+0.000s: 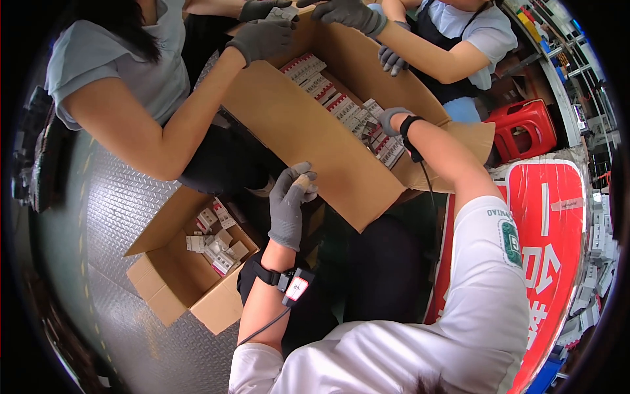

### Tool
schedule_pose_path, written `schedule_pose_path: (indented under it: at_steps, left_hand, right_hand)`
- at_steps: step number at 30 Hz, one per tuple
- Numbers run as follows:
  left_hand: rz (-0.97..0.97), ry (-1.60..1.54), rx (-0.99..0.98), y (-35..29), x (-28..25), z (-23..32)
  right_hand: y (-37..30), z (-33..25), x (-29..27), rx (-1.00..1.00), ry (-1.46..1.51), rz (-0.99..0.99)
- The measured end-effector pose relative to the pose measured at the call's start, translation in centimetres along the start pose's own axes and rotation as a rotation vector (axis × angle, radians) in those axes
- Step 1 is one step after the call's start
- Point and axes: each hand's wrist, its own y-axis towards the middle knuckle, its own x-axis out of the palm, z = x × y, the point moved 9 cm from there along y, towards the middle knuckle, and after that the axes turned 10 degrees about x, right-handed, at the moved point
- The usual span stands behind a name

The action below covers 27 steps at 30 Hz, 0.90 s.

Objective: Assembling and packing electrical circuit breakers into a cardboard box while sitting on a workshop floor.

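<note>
My left hand (293, 205), in a grey glove, is raised beside the near side of a large open cardboard box (315, 141). Its fingers are curled in; a tan patch shows at the fingertips, and I cannot make out what they hold. My right hand (395, 121), also gloved in grey, reaches into the right end of the box. It is at the white circuit breakers (359, 123), its fingers mostly hidden. Rows of breakers with red-and-white faces (308, 73) fill the box floor. Both my wrists wear black straps with cables.
A smaller open carton (174, 279) with several loose white breakers (222, 246) stands on the metal floor (125, 210) at left. Two people with grey gloves work across the large box; a gloved hand (264, 41) holds a pale piece. At right are a red stool (522, 131) and a red sign (541, 217).
</note>
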Motion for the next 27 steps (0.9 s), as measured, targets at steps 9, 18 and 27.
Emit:
schedule_pose_path:
  at_steps: [9,18,27]
  left_hand:
    - [0.008,0.057,-0.033,-0.2,0.0,-0.8]
    - [0.007,0.062,-0.081,0.7,0.2,-1.8]
    - [0.016,0.072,-0.115,1.2,0.1,-2.2]
  right_hand:
    - [-2.6,-0.7,-1.6,-0.116,0.089,0.159]
    - [1.0,-5.2,3.8,-0.21,0.068,-0.084]
    - [7.0,2.6,6.7,0.098,0.252,-0.076]
